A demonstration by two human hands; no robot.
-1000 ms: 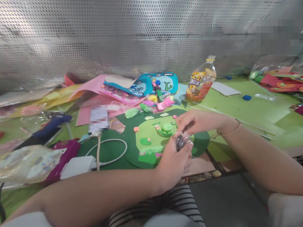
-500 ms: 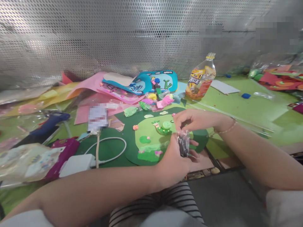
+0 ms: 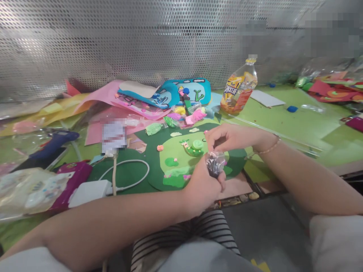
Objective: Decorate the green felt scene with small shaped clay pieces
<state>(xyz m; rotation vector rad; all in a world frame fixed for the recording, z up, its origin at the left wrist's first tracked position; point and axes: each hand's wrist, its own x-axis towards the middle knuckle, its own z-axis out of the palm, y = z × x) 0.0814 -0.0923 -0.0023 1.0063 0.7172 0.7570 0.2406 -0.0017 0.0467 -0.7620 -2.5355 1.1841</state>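
Note:
My left hand (image 3: 200, 185) is closed around a small clear plastic bag (image 3: 216, 163) with dark, clay-like stuff inside. Just above it, my right hand (image 3: 228, 138) bends its fingers together in a pinch by the bag's top. What those fingertips hold, if anything, is hidden. Beneath both hands lies a green foam craft picture (image 3: 154, 170), its right part partly covered. On it sits a green clay snail (image 3: 195, 146) with a spiral shell, and a thin dark curl (image 3: 204, 140) shows beside my right fingertips. An orange-pink clay flower (image 3: 160, 147) is at the left.
Bags of coloured clay (image 3: 195, 115) lie behind the picture, near a blue craft picture (image 3: 202, 88). A plastic bottle (image 3: 239, 88) stands at the back right. To the left are a white charger (image 3: 90, 192) with its cable, a magenta box (image 3: 72, 179) and a blue-handled tool (image 3: 55, 145).
My left fingers have curled more tightly around the bag, which now looks more bunched up. My right hand stays pinched above it. The whole view has shifted slightly.

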